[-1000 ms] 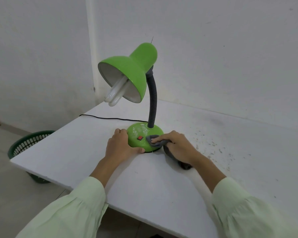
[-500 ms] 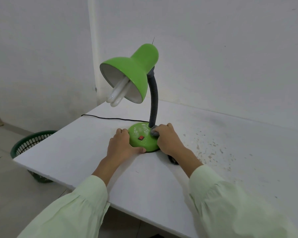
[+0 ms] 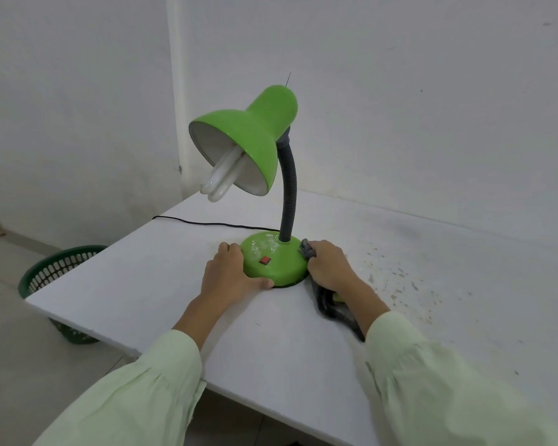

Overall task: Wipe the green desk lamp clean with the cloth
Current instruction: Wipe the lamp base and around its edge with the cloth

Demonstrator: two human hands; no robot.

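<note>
White table (image 3: 271, 333) takes up most of the view, and the green desk lamp (image 3: 248, 136) stands on it toward the back, shade tilted down to the left. Dark green basket (image 3: 55, 268) sits on the floor past the table's left edge. Left hand (image 3: 226, 275) wraps round the base's left rim, right hand (image 3: 331, 268) grips the grey cloth (image 3: 307, 252) against the base's right side. Red switch (image 3: 265, 260) faces front.

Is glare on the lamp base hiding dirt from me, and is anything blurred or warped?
Head view: light soft and even, faint shadows on the table; whitish patches on the lamp base may be glare or residue, cannot tell; right hand and cloth are sharp; sleeves at the bottom edge look soft and stretched.
</note>
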